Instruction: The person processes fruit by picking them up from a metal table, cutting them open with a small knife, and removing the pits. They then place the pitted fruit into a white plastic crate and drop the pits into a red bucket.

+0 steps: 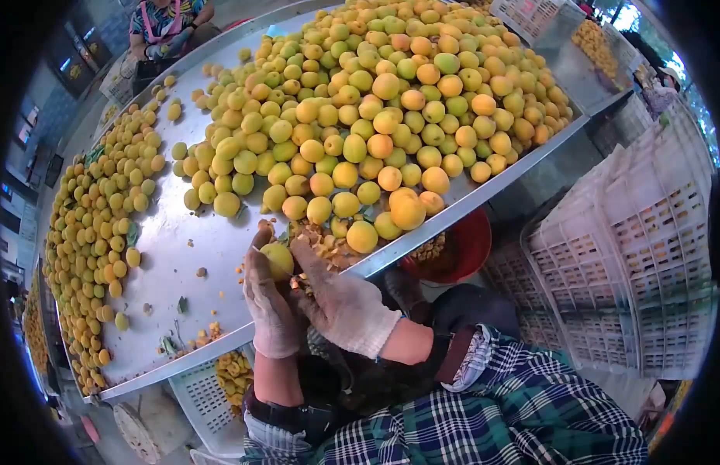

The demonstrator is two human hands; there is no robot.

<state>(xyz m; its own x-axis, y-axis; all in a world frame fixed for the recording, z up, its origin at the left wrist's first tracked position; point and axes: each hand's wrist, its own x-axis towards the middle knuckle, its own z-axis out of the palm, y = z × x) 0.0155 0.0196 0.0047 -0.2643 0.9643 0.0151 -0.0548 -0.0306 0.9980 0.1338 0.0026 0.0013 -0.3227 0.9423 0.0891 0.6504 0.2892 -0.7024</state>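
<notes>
The left hand [271, 306], in a worn glove, was closed around one apricot [279, 260] and held it at the near edge of the table [181, 232]. The right hand [340, 304], also gloved, lay just beside it with its fingers stretched against the apricot's side; I cannot tell whether it gripped anything. Touching the right fingers was a small heap of scraps [322, 246]. Beyond them a large pile [375, 101] of yellow and orange fruit covered the far part of the table, and a second heap [96, 209] ran along its left side. A red bowl [462, 248] sat under the table edge on the right, near stacked white crates [631, 263]. A basket [220, 384] of cut fruit stood below on the left. Another person [170, 23] sat at the far end.
</notes>
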